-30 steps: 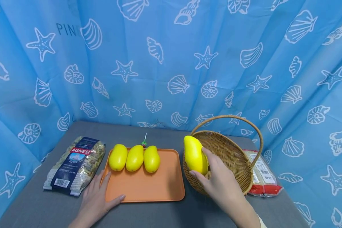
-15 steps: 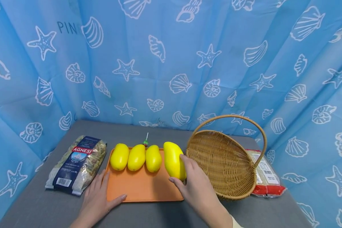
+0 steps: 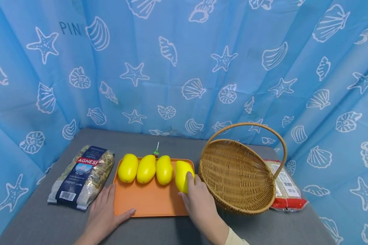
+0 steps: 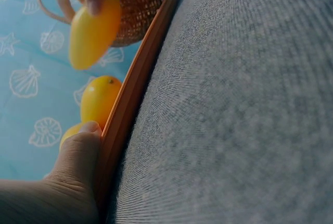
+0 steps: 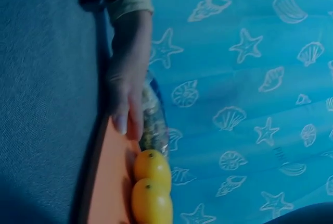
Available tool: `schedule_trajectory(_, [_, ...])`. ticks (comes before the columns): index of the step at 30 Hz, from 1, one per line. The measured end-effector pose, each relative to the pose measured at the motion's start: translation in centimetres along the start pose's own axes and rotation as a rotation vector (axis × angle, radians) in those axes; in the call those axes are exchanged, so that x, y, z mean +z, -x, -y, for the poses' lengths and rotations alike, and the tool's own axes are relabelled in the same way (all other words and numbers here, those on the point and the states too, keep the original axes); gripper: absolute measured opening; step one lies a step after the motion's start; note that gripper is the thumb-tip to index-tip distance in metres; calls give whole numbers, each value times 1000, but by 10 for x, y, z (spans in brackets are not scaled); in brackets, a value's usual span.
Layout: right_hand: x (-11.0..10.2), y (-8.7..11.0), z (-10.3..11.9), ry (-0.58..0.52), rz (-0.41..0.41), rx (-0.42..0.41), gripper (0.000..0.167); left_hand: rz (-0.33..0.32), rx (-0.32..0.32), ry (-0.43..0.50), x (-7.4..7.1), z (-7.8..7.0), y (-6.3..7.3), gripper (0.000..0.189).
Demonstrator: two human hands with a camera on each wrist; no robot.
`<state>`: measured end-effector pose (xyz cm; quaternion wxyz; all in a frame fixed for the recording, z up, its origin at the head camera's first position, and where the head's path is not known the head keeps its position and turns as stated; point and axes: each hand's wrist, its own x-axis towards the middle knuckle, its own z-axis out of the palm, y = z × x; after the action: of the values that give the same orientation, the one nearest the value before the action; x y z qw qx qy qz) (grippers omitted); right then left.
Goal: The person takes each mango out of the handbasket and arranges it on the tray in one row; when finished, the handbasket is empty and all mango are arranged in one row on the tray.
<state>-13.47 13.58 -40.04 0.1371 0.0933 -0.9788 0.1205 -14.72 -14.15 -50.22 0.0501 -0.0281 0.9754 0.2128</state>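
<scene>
My right hand (image 3: 202, 200) grips a yellow mango (image 3: 182, 170) over the right end of the orange tray (image 3: 150, 204). The left wrist view has this mango (image 4: 93, 36) hanging from the fingertips, above the tray's rim (image 4: 138, 73). Three more mangoes (image 3: 146, 169) lie side by side along the tray's back edge. At the tray's left end rests my left hand (image 3: 102, 206), fingers straight along the side and thumb over the front rim. The right wrist view catches that left hand (image 5: 127, 88) from across the tray; the gripped mango is out of that view.
A wicker basket (image 3: 236, 177) with a tall handle stands tilted right of the tray, a red-and-clear packet (image 3: 286, 190) behind it. Left of the tray lies an Agnesi bag (image 3: 82, 175). Behind the tray is a small lollipop (image 3: 156, 150); a blue shell-print curtain (image 3: 184, 68) hangs beyond.
My right hand has carried the mango left from in front of the basket to over the tray's right end, then lowered it. The left hand has stayed at the tray's left edge.
</scene>
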Motion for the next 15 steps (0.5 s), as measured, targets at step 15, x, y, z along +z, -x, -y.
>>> schedule_trajectory(15, [44, -15, 3, 137, -12, 76, 65, 38, -35, 11, -1, -1, -1, 142])
